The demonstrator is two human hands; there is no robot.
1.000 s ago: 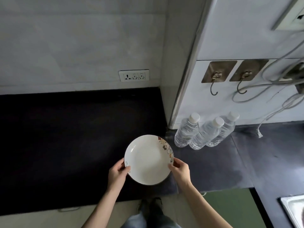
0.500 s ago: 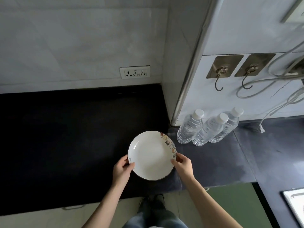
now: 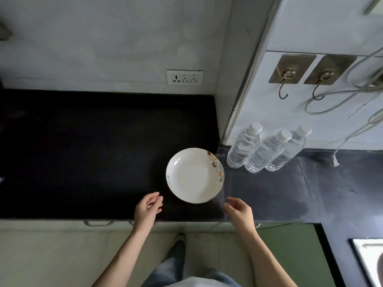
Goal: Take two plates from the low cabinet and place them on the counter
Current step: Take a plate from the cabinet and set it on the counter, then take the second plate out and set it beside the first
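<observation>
A white plate with small coloured pictures along its right rim rests on the black counter, near the front edge. My left hand hovers just below and left of the plate, fingers apart, holding nothing. Below and to the right of the plate is my right hand, also empty with loose fingers. Neither hand touches the plate. Only one plate is in view, and the low cabinet's inside is hidden under the counter.
Three clear water bottles with white caps stand right of the plate against the wall. A socket panel sits on the back wall. Two hooks and loose cables hang at the right. A cabinet handle shows below the counter edge.
Both hands set the plate down on the counter, let go of its rim and drew back toward me. The plate now lies alone.
</observation>
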